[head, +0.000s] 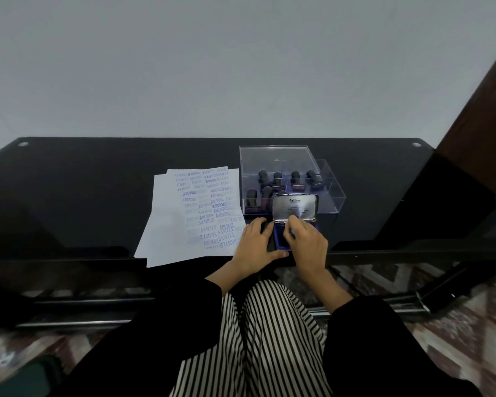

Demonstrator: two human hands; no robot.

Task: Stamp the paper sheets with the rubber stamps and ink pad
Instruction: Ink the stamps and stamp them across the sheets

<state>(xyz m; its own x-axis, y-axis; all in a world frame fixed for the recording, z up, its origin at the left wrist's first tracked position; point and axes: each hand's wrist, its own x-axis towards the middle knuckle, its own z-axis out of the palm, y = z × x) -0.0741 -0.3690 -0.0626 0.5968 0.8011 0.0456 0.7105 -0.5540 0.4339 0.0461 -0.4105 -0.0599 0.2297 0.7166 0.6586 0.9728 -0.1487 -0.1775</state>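
While the flat left hand (255,242) braces the ink pad (280,239), the right hand (307,242) pinches its raised lid (295,206); the next move likely needs a stamp (265,179) from the box (333,196).

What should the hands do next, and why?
Probably the right hand should reach into the clear box for a rubber stamp: the lid of the ink pad stands open, and neither it nor the left hand holds a stamp.

Ink pad (295,207) open before me, silver lid raised; blue-stamped paper sheets (181,224) lie left; black-handled rubber stamps (295,179) sit behind.
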